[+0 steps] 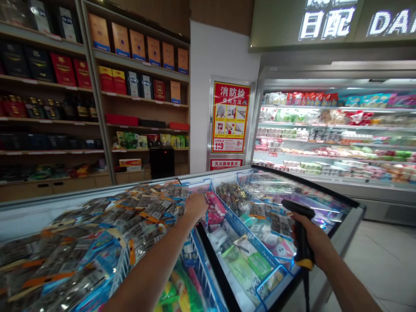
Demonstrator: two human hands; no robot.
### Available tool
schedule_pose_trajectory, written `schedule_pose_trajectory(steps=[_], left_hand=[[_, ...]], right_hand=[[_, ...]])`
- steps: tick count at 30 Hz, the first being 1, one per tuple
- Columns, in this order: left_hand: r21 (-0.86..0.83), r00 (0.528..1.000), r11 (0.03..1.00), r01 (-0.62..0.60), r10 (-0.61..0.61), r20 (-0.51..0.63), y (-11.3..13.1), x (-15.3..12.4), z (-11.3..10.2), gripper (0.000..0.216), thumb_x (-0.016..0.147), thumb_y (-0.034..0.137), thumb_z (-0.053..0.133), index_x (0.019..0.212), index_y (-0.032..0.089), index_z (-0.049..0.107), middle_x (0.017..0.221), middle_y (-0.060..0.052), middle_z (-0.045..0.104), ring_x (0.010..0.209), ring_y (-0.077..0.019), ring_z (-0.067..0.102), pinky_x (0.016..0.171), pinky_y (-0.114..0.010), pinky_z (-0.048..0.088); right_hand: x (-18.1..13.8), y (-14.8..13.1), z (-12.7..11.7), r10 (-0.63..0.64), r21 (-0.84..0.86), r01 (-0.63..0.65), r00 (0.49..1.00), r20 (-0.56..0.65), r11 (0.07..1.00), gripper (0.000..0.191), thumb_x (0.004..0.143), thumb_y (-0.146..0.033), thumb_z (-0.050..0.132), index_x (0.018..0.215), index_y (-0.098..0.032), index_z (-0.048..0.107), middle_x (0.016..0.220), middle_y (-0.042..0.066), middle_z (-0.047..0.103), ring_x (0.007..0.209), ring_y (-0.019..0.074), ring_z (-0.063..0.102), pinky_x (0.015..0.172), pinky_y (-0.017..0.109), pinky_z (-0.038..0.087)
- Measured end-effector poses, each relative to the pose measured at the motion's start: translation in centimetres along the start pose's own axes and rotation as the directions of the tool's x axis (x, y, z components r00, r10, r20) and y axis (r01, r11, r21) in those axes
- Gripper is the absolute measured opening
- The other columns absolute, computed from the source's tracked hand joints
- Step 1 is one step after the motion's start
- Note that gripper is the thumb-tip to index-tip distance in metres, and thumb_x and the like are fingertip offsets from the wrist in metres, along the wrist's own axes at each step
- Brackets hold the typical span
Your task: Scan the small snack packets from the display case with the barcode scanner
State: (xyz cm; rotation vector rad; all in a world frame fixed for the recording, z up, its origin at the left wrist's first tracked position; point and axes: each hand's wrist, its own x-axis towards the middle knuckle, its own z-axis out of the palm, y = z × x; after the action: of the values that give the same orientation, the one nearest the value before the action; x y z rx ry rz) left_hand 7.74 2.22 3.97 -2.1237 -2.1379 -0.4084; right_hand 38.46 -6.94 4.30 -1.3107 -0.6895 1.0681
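My right hand (308,242) is wrapped around the upright handle of a black barcode scanner (299,209) with a yellow band at its base and a cable hanging down. The scanner is over the right side of the chest freezer. My left hand (196,206) reaches into the freezer, beside a pink-red package (215,208); its fingers are turned away from view, so I cannot tell whether it grips anything. Ice-cream packets (152,208) in clear, brown and orange wrappers are heaped to its left. Green-and-white packets (250,255) lie in a blue wire basket (245,232) between my hands.
A black divider (216,268) runs across the freezer. The glass lid's dark frame (308,184) edges its far right. Shelves of boxed goods (139,84) stand behind on the left, a red fire-hydrant notice (230,117) in the middle, and a lit chiller (338,130) on the right.
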Motion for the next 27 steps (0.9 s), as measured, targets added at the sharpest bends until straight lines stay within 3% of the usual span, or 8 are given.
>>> schedule_pose_trajectory(steps=[2, 4, 9, 13, 18, 21, 24, 27], left_hand=[[0.052, 0.996, 0.999, -0.011, 0.006, 0.091, -1.3, -0.6, -0.2, 0.035, 0.075, 0.034, 0.049, 0.101, 0.014, 0.061, 0.107, -0.018, 0.06, 0.104, -0.0322, 0.052, 0.083, -0.045, 0.039], [0.071, 0.981, 0.989, -0.126, 0.114, 0.155, -1.9, -1.1, -0.1, 0.027, 0.077, 0.029, 0.047, 0.095, 0.018, 0.063, 0.104, -0.015, 0.063, 0.102, -0.0303, 0.054, 0.086, -0.047, 0.036], [0.066, 0.904, 0.909, -0.411, 0.397, 0.16, -1.3, -1.6, 0.3, 0.03, 0.075, 0.01, 0.044, 0.094, 0.022, 0.063, 0.091, -0.008, 0.067, 0.093, -0.022, 0.06, 0.097, -0.046, 0.026], [0.011, 0.934, 0.942, -0.336, 0.332, 0.132, -0.5, -1.2, 0.4, 0.031, 0.079, 0.013, 0.039, 0.1, 0.02, 0.061, 0.094, -0.011, 0.066, 0.09, -0.0223, 0.061, 0.081, -0.036, 0.042], [0.078, 0.965, 0.964, -0.254, 0.247, 0.088, 1.7, -2.1, 1.3, 0.03, 0.08, 0.013, 0.038, 0.098, 0.012, 0.062, 0.099, -0.016, 0.063, 0.094, -0.0253, 0.058, 0.076, -0.036, 0.045], [0.09, 0.943, 0.945, -0.316, 0.302, 0.139, 3.3, -3.1, 2.4, 0.029, 0.079, 0.013, 0.04, 0.098, 0.009, 0.061, 0.103, -0.018, 0.06, 0.097, -0.0264, 0.056, 0.079, -0.039, 0.043], [-0.045, 0.904, 0.913, -0.405, 0.407, 0.133, 4.2, -3.1, 2.9, 0.024, 0.077, 0.014, 0.044, 0.094, 0.015, 0.061, 0.101, -0.012, 0.062, 0.096, -0.021, 0.056, 0.085, -0.035, 0.04], [-0.076, 0.97, 0.969, -0.236, 0.239, 0.044, 4.4, -2.6, 2.9, 0.024, 0.077, 0.021, 0.046, 0.096, 0.014, 0.059, 0.099, -0.013, 0.062, 0.095, -0.022, 0.056, 0.08, -0.033, 0.042]], right_hand=[[-0.5, 0.2, 1.0, -0.01, -0.032, 0.01, 1.0, 0.016, 0.999, 0.023, 0.065, -0.037, 0.064, 0.071, -0.017, 0.054, 0.043, -0.003, 0.054, 0.034, 0.0107, 0.047, 0.031, 0.022, 0.038], [-1.0, 0.5, 1.8, -0.019, -0.04, 0.02, 0.999, 0.033, 0.999, 0.025, 0.065, -0.038, 0.065, 0.072, -0.017, 0.054, 0.043, -0.003, 0.054, 0.035, 0.011, 0.047, 0.031, 0.022, 0.038], [-1.8, 1.3, 2.6, -0.052, -0.024, 0.054, 0.996, 0.066, 0.998, 0.025, 0.065, -0.04, 0.065, 0.068, -0.017, 0.053, 0.043, -0.004, 0.053, 0.035, 0.0108, 0.047, 0.031, 0.021, 0.037], [-2.3, 1.2, 2.8, -0.049, -0.014, 0.051, 0.995, 0.082, 0.999, 0.026, 0.064, -0.04, 0.065, 0.069, -0.017, 0.054, 0.043, -0.003, 0.053, 0.035, 0.0109, 0.047, 0.031, 0.022, 0.037], [-2.6, 1.1, 3.1, -0.039, -0.003, 0.039, 0.996, 0.077, 0.999, 0.026, 0.063, -0.039, 0.066, 0.066, -0.017, 0.053, 0.044, -0.004, 0.053, 0.035, 0.0102, 0.047, 0.031, 0.021, 0.037], [-2.7, 1.1, 3.0, -0.031, 0.0, 0.031, 0.997, 0.075, 1.0, 0.027, 0.063, -0.04, 0.066, 0.063, -0.017, 0.052, 0.044, -0.003, 0.053, 0.035, 0.0099, 0.047, 0.03, 0.021, 0.037], [-2.8, 1.1, 2.9, -0.023, 0.005, 0.023, 0.997, 0.072, 1.0, 0.027, 0.061, -0.039, 0.067, 0.066, -0.017, 0.053, 0.046, -0.003, 0.054, 0.035, 0.0101, 0.047, 0.03, 0.021, 0.037], [-3.0, 0.9, 2.6, -0.011, 0.007, 0.01, 0.998, 0.069, 1.0, 0.026, 0.061, -0.038, 0.068, 0.068, -0.017, 0.053, 0.045, -0.004, 0.053, 0.035, 0.0103, 0.048, 0.03, 0.021, 0.037]])
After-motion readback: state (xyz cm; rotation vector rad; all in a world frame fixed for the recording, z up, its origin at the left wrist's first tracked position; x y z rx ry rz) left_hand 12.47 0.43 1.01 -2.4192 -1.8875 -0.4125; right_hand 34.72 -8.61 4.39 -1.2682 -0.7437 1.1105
